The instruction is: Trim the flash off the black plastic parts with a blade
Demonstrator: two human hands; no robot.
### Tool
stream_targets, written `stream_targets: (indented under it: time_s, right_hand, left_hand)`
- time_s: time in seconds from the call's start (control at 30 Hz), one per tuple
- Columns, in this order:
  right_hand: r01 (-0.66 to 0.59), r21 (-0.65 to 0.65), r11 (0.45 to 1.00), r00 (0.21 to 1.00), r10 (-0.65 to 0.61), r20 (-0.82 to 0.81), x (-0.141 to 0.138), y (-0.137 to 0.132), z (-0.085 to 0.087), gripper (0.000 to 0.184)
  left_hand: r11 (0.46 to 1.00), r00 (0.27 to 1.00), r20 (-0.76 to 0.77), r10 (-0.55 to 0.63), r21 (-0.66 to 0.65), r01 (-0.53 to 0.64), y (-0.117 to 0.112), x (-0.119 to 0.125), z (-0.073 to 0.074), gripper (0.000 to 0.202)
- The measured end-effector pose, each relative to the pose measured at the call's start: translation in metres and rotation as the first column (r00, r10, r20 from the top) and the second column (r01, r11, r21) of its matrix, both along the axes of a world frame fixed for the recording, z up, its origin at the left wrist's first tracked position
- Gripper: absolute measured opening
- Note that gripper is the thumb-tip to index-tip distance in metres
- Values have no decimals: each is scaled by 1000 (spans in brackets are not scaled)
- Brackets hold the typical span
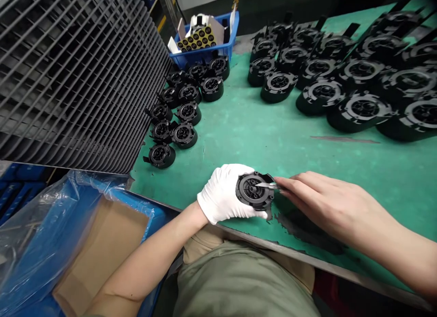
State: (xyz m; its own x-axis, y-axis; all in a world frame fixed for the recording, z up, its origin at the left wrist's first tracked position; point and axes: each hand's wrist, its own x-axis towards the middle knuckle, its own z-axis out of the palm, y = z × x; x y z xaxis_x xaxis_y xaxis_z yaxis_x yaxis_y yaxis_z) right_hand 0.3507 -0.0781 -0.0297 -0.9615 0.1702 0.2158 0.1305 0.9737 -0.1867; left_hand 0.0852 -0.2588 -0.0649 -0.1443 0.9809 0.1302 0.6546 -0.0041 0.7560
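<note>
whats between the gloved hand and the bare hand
In the head view, a round black plastic part and a small metal tool lie between the gloved left hand and the bare right hand.

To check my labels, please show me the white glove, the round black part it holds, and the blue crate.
White glove point(221, 194): head view, on its back.
Round black part point(254, 189): head view, on its ring-shaped face.
Blue crate point(229, 39): head view, on its right wall.

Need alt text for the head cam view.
A white-gloved left hand holds a round black plastic part while a bare right hand touches a small metal tool to its face, above a green bench mat. Rows of similar black parts sit on the mat ahead, beside a grey slatted rack.
</note>
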Motion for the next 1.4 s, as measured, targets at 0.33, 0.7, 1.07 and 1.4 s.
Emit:
stream_targets:
  time_s: [0.33,0.7,1.07,1.4]
  right_hand:
    - [19,-163,986,992,-39,-117,7,20,16,34]
    - [-253,102,962,958,264,-114,11,54,-2,29]
    - [-254,28,967,966,255,-44,29,56,-10,58]
    - [-330,107,938,944,329,27,18,61,10,56]
  left_hand:
    - [977,983,3,-185,-107,185,3,-4,9,115]
    - [867,874,212,-437,-157,472,22,-9,8,133]
    - [906,909,122,-397,-108,410,13,0,9,138]
    - [931,933,112,-342,-93,353,16,4,2,141]
